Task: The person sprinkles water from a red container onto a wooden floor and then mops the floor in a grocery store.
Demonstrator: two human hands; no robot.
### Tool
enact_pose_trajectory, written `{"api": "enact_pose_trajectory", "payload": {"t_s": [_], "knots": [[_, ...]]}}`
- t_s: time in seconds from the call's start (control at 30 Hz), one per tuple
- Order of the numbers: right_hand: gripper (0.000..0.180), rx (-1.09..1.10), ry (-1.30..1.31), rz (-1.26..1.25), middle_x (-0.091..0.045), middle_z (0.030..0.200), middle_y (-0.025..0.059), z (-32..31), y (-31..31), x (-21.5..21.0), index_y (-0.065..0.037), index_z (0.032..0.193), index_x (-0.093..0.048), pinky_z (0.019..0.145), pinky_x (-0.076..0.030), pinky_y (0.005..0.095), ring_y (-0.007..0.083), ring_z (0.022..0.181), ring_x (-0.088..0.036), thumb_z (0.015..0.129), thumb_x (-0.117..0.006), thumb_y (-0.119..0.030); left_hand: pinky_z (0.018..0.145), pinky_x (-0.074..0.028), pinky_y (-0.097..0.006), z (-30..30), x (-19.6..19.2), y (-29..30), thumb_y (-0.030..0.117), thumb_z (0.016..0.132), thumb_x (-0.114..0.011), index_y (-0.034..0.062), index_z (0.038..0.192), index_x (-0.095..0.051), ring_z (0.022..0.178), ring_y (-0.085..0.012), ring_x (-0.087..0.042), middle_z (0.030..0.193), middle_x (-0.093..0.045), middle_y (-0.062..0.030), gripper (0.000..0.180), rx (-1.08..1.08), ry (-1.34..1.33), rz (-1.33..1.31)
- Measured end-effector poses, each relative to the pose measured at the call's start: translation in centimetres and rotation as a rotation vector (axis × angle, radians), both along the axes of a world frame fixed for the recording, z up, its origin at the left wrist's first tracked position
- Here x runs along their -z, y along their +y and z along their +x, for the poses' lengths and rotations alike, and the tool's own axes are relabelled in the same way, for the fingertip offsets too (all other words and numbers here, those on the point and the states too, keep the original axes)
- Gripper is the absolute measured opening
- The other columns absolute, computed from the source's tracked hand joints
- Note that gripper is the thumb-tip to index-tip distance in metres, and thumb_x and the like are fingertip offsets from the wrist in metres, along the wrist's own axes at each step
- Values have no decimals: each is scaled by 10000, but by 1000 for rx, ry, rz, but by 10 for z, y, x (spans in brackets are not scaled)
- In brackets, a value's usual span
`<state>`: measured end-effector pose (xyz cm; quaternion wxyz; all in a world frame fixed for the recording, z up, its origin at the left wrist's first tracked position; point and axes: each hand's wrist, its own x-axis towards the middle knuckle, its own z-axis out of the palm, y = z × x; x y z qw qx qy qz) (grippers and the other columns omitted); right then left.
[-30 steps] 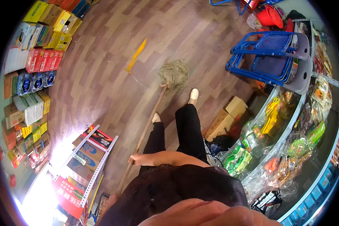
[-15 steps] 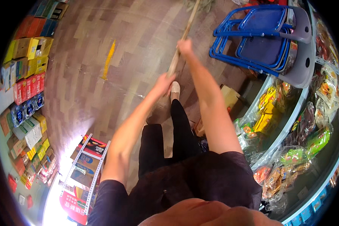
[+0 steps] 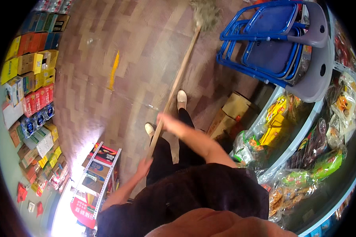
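Note:
A mop (image 3: 183, 69) with a long wooden handle slants from near my waist up to the far side, where its shaggy grey-beige head (image 3: 206, 15) rests on the floor. My left hand (image 3: 145, 166) is closed round the lower end of the handle, close to my left thigh. Farther up, my right hand (image 3: 165, 122), somewhat blurred, grips the handle above my shoes. The mop head lies just left of the folded blue chairs (image 3: 271, 43).
Shelves with bagged snacks (image 3: 276, 130) curve along the right. Cardboard boxes (image 3: 227, 116) stand by their base. Stacked cartons (image 3: 39, 94) line the left wall. A metal rack with boxes (image 3: 99, 170) stands at lower left. Yellow tape (image 3: 114, 71) marks the wood-patterned floor (image 3: 87, 59).
Both hands have drawn back toward my body with the mop. The mop head has come nearer and shows more fully. Both my shoes are now visible.

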<state>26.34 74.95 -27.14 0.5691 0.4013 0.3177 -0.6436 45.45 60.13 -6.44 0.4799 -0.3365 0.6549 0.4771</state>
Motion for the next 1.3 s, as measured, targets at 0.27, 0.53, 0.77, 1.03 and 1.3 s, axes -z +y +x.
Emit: {"api": "enact_pose_trajectory", "payload": {"t_s": [0.27,0.53,0.77,1.03,1.3], "knots": [[147,-106,-909,-427,-602,794,37,176,-65,-164,-104,856,-540,717,-494,381,183,766,-600,758,-645,-135,688,-452,-446,88,-255,-53,384,824,-559,11,1048,-565,773,-374,-595,809,-618,-215,436,257,-300,-326],[169,-369,-665,-282,-563,709,66,67,-3,-93,-70,668,-535,626,-505,304,185,626,-578,635,-691,-125,813,-433,-428,20,-155,-2,452,842,-521,-39,1090,-540,987,-403,-553,970,-592,-277,550,199,-342,-293],[151,-152,375,166,-535,650,60,-139,113,48,-68,620,-543,565,-464,320,193,600,-547,711,-572,-185,540,-411,-335,-148,36,104,300,882,-551,-14,965,-548,571,-197,-520,661,-549,-77,325,20,225,-94],[407,-380,875,1584,-635,789,180,-269,149,14,90,910,-573,655,-491,396,312,714,-626,729,-584,-273,356,-320,-253,-208,-26,173,266,900,-513,92,940,-384,423,-90,-376,592,-400,3,220,-473,118,478],[258,-169,831,718,-568,562,112,42,53,47,24,673,-556,470,-432,352,198,491,-547,846,-438,-128,312,-272,-250,55,-85,19,253,910,-501,117,962,-386,370,-87,-340,549,-380,4,185,-250,-51,317]]}}
